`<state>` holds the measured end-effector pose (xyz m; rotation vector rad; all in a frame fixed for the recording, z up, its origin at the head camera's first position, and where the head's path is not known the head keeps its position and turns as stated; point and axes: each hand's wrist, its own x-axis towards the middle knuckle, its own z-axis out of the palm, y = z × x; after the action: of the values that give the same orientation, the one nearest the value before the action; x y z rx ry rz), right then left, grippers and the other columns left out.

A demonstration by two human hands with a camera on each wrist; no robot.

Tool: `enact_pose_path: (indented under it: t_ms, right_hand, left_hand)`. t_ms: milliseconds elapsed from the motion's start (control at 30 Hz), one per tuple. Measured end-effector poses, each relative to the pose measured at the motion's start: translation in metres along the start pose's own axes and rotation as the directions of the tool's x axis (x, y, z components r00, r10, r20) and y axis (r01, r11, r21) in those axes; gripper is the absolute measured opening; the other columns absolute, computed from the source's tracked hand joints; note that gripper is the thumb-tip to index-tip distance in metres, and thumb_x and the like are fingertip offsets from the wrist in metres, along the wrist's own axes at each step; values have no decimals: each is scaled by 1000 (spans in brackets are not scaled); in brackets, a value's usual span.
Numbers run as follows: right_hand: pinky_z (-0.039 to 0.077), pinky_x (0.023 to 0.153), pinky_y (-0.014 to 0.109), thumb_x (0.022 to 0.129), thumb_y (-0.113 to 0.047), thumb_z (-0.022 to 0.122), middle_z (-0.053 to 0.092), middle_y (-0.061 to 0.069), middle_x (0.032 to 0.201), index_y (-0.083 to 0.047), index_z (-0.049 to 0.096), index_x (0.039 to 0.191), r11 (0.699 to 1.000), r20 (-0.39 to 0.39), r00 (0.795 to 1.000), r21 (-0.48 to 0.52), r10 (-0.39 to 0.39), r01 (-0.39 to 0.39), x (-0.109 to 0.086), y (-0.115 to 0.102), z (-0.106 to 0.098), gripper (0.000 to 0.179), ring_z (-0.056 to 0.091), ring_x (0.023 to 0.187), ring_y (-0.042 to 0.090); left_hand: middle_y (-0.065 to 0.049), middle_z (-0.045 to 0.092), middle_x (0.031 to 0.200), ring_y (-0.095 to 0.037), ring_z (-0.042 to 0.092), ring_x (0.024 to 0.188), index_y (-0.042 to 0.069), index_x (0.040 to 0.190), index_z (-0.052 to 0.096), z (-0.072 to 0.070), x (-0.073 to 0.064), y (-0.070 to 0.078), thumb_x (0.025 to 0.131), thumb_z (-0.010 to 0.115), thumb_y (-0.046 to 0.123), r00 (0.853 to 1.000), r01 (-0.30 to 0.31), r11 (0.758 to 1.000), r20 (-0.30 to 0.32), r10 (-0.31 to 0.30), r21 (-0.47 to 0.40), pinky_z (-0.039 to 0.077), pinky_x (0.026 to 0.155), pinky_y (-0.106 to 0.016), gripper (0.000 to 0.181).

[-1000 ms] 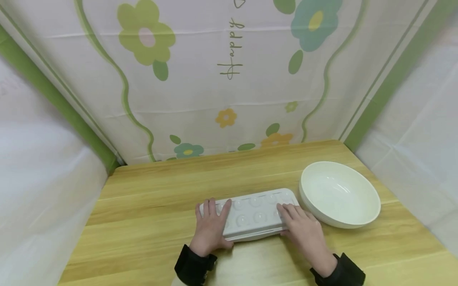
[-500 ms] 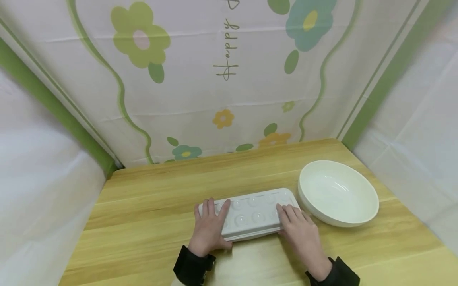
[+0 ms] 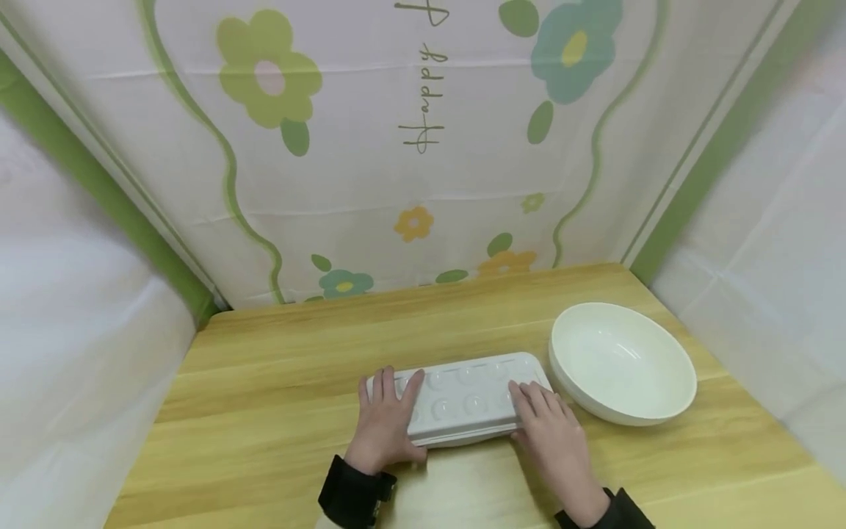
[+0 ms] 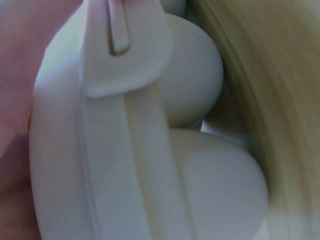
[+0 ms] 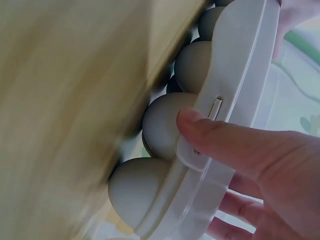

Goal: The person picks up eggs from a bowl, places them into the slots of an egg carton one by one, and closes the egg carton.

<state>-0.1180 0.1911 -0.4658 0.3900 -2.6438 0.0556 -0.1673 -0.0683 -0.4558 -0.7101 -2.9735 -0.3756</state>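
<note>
A white egg box (image 3: 456, 397) with round dimples in its lid lies lengthwise on the table. Over its left end my left hand (image 3: 383, 422) spreads its fingers, the thumb down at the front edge. My right hand (image 3: 551, 437) grips the right end, fingertips on the lid. In the right wrist view the right thumb (image 5: 220, 137) lies on a side latch (image 5: 192, 152), with egg-shaped bulges (image 5: 137, 187) under the rim. The left wrist view shows another latch (image 4: 127, 55) on the side, and similar rounded bulges (image 4: 215, 180) close over the wood.
A large white bowl (image 3: 621, 364) stands just right of the egg box, by my right hand. The wooden table (image 3: 277, 382) runs back to a flower-printed cloth (image 3: 357, 162). Pale cloth walls (image 3: 73, 330) close off both sides.
My right wrist and sleeve have shifted slightly left. Both hands keep their hold on the egg box, and the head view has shifted a little.
</note>
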Motion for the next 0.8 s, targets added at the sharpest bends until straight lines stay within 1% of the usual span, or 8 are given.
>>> enact_pose_path:
  t_ms: [167,267,367,467,567,700,733,800]
  right_hand:
    - [48,85,51,59,-28,82,57,15,118,-5,53,126,998,-2,1000,62,13,-13,4,3,0,76,51,110,34]
    - [47,84,53,61,-31,81,56,16,118,-4,54,124,994,11,1000,111,18,-19,8,6,-4,74,50,108,35]
    - [43,87,58,64,-33,80,57,17,116,-5,57,121,985,39,999,165,35,-41,14,6,-10,67,51,107,36]
    - [36,93,62,73,-34,74,59,18,117,-7,58,120,975,80,995,206,63,-79,22,5,-16,57,52,108,37]
    - [33,95,63,82,-32,67,60,17,119,-9,58,121,967,91,992,228,92,-111,30,4,-19,47,51,110,36]
    - [32,96,60,86,-30,62,57,18,124,-8,57,123,965,28,992,234,119,-122,39,1,-17,43,48,115,36]
    - [31,97,60,86,-30,61,56,18,126,-8,56,124,964,17,992,234,125,-126,40,1,-16,44,46,117,36]
    - [29,99,59,87,-32,60,51,19,132,-8,53,127,963,17,990,232,139,-139,43,-1,-15,47,41,122,38]
  left_hand:
    - [-33,28,137,-46,22,128,15,141,30,2,3,0,48,80,48,1000,-7,1000,-17,8,19,4,104,-67,110]
    - [-34,27,138,-47,19,130,15,142,29,2,5,1,49,80,48,1000,-3,1000,-19,3,20,2,104,-67,110]
    - [-33,26,140,-47,17,131,16,142,29,2,7,1,49,80,47,1000,11,1000,-17,-11,14,0,104,-66,110]
    - [-33,26,141,-46,16,132,16,142,30,2,8,1,50,80,46,999,24,1000,-24,-25,-5,-1,105,-66,109]
    - [-34,24,141,-46,15,132,16,142,30,0,10,0,53,80,50,999,26,999,-29,-28,-42,-2,105,-66,108]
    - [-34,22,143,-48,14,132,13,142,31,-3,10,-1,58,75,60,998,34,987,-42,-41,-160,-1,104,-67,106]
    - [-33,23,144,-48,14,133,13,142,31,-4,10,-1,61,73,61,997,39,983,-56,-50,-181,0,104,-67,103]
    - [-30,25,145,-47,15,133,12,141,34,-5,10,0,71,65,60,991,56,976,-106,-80,-212,4,104,-68,90]
